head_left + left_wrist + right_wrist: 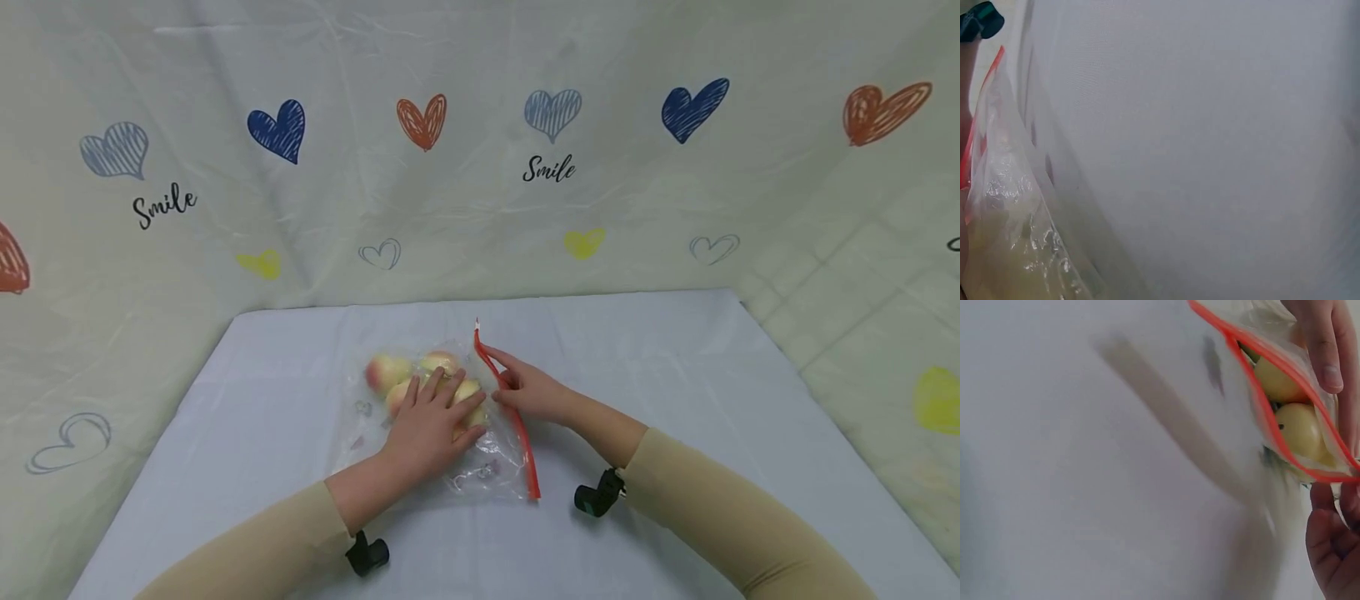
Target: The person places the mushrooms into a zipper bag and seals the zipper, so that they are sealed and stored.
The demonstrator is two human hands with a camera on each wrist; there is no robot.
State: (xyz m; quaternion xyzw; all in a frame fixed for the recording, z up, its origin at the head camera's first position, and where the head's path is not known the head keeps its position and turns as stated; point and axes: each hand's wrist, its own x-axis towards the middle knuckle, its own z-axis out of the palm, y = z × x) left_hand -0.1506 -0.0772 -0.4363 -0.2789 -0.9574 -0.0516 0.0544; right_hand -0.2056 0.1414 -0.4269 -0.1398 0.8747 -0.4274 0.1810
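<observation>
A clear zip bag (480,471) with a red zip strip (531,467) lies on the table, holding several round yellow fruits (386,372) blushed with red. My left hand (431,425) rests on top of the bag over the fruits, its fingers spread. At the bag's right side, my right hand (528,392) pinches the red strip between thumb and fingers. Seen from the right wrist, the bag's mouth gapes, and pale yellow fruits (1300,428) show between its red edges. The left wrist view has the bag's clear plastic (1010,187) along its left side.
A white cloth (645,358) covers the table. Behind it hangs a pale backdrop (480,208) printed with hearts and "Smile". A small black camera is on each wrist, the left one (367,554) and the right one (598,493).
</observation>
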